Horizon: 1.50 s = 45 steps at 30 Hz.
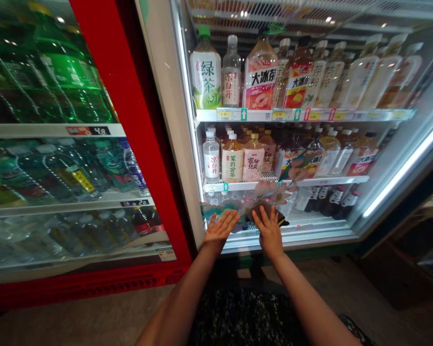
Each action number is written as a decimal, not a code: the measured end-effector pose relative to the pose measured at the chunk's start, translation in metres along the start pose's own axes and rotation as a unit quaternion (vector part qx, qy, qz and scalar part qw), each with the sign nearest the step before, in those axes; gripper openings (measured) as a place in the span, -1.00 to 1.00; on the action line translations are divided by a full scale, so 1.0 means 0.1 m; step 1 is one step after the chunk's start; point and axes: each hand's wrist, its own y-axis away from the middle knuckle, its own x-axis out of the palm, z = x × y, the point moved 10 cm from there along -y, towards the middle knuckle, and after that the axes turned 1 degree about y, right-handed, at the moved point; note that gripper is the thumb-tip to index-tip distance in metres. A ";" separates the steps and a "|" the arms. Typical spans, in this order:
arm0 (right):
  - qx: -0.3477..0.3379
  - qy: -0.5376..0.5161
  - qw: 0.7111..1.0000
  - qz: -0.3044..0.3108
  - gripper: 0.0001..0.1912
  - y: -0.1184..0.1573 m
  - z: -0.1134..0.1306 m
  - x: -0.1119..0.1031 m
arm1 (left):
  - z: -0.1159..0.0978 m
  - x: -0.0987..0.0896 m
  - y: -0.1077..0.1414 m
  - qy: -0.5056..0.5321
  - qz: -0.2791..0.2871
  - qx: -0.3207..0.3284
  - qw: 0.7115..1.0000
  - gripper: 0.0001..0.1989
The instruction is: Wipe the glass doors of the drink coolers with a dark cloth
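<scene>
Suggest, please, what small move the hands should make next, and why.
I would probably ease the left hand sideways to the pale upright frame to feel for a grip. It and the right hand look empty, fingers spread, and the flower pattern overlapping the shelves suggests glass before the bottles; no handle is clearly visible.

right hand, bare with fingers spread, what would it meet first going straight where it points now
Probably the pale pink flower picture just past the right hand, seemingly on the white-framed drinks cooler's front; depth is unclear, contact is possible already.
</scene>
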 end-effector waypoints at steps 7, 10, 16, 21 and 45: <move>-0.024 -0.003 1.000 0.007 -0.03 -0.21 0.27 -0.03 | 0.03 -0.02 0.13 0.010 0.020 0.007 1.000 -0.40; -0.063 0.011 0.998 0.019 -0.09 -0.10 0.30 0.00 | 0.18 -0.02 0.36 0.011 0.044 -0.027 0.999 -0.42; -0.025 0.024 0.999 0.009 -0.15 -0.24 0.52 0.07 | 0.43 0.12 0.67 0.013 0.068 -0.077 0.995 -0.42; -0.114 0.020 0.993 0.027 -0.20 -0.05 0.72 0.15 | 0.43 0.21 0.68 0.016 0.074 -0.074 0.994 -0.40; -0.151 -0.007 0.987 0.058 -0.19 -0.11 1.31 0.32 | 0.49 -0.08 1.47 -0.005 0.172 -0.088 0.981 -0.30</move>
